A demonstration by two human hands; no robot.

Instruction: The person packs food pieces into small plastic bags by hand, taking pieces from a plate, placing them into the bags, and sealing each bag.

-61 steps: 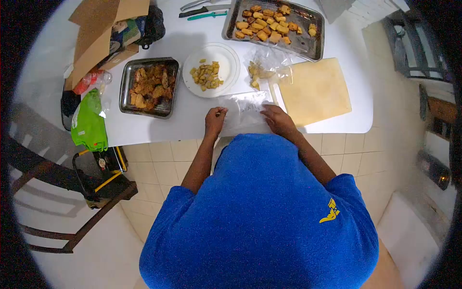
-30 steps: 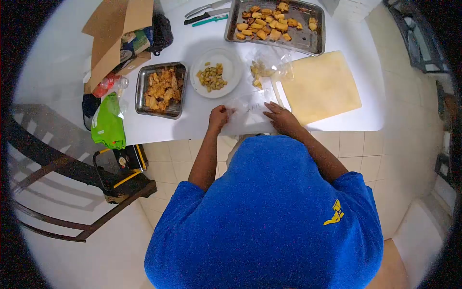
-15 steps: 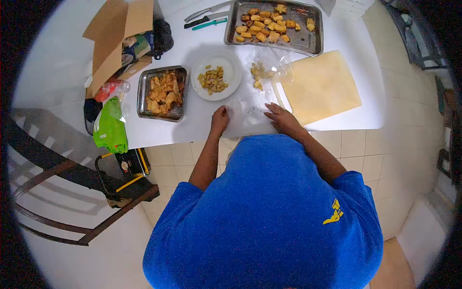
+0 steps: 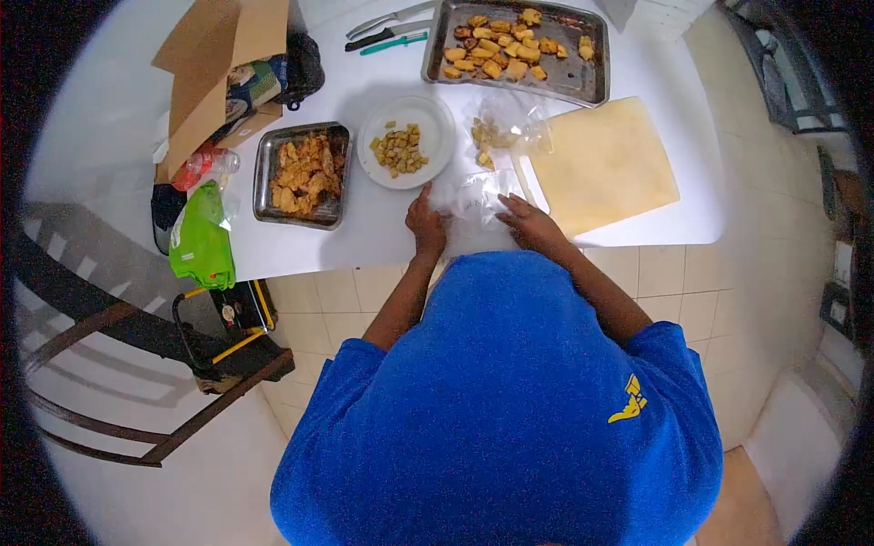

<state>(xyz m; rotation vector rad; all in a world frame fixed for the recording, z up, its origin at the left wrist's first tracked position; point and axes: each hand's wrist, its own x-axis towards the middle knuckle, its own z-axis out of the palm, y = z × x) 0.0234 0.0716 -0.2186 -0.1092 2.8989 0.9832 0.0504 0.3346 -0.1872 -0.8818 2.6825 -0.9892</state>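
Note:
A clear plastic bag [image 4: 473, 196] lies at the table's front edge between my hands. My left hand [image 4: 426, 223] is closed on the bag's left side. My right hand [image 4: 526, 221] rests at its right side with fingers apart. Just behind the bag is a white plate [image 4: 437, 136] with small diced pieces [image 4: 399, 150]. Another clear bag [image 4: 510, 118], holding pale chunks, lies behind and to the right, against a yellowish cutting board [image 4: 605, 168].
A metal pan of browned food [image 4: 305, 173] stands left of the plate. At the back are a large tray [image 4: 583, 80] of roasted chunks, knives and a green peeler [image 4: 393, 43]. A cardboard box [image 4: 196, 118], plastic bottle [image 4: 208, 164] and green bag [image 4: 202, 241] sit at left.
My left hand has moved right and slightly up, and the bag between my hands is now more bunched. My right hand has barely moved.

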